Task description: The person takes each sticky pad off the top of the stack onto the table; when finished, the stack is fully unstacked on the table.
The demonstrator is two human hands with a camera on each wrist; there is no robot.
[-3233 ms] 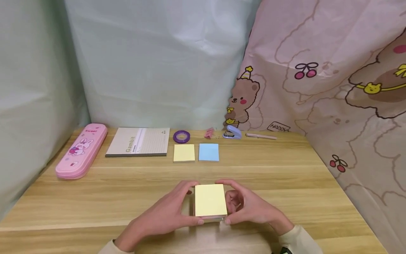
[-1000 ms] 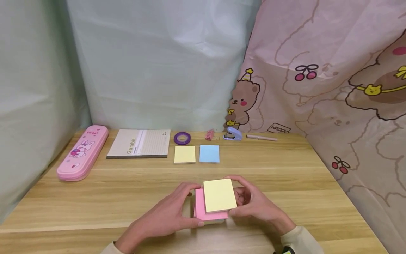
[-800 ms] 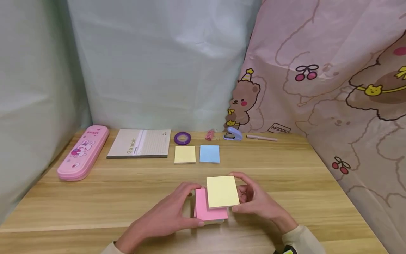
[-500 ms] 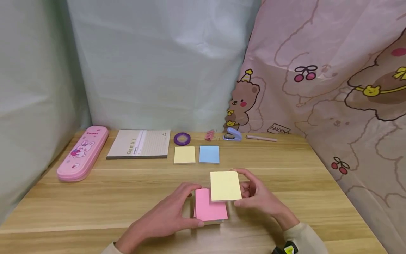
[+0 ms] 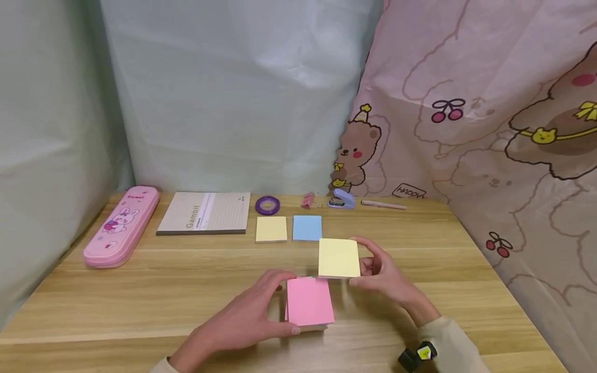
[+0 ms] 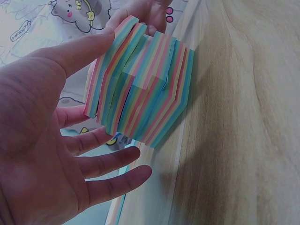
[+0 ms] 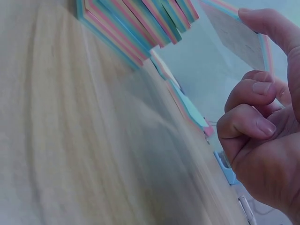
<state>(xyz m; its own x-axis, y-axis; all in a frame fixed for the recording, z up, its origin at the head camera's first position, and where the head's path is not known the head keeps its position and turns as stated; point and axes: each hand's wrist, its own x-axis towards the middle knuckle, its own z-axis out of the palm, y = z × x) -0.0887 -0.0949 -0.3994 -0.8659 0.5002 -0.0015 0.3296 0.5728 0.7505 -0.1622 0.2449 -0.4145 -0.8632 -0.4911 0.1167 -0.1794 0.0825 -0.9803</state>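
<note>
My right hand (image 5: 389,277) pinches a yellow-topped sticky note pad (image 5: 339,258) between thumb and index finger, its other fingers curled beside it. In the right wrist view the pad's grey underside (image 7: 236,35) shows above the table. My left hand (image 5: 244,316) steadies a stack of sticky note pads with a pink top (image 5: 310,301), thumb at the near edge and index finger at the far edge. From the left wrist, the uneven stack (image 6: 140,89) shows striped pink, yellow and teal sides, with the remaining left fingers spread beside it.
Behind the hands lie a yellow pad (image 5: 271,229) and a blue pad (image 5: 307,228). Along the back are a pink pencil case (image 5: 122,227), notebook (image 5: 205,213), purple tape roll (image 5: 268,205), pink binder clips (image 5: 309,200), stapler (image 5: 342,199) and pen (image 5: 384,205).
The yellow-topped pad sat on the stack earlier. My right hand has carried it off to the right and toward the back, uncovering the pink top. My left hand has stayed at the stack.
</note>
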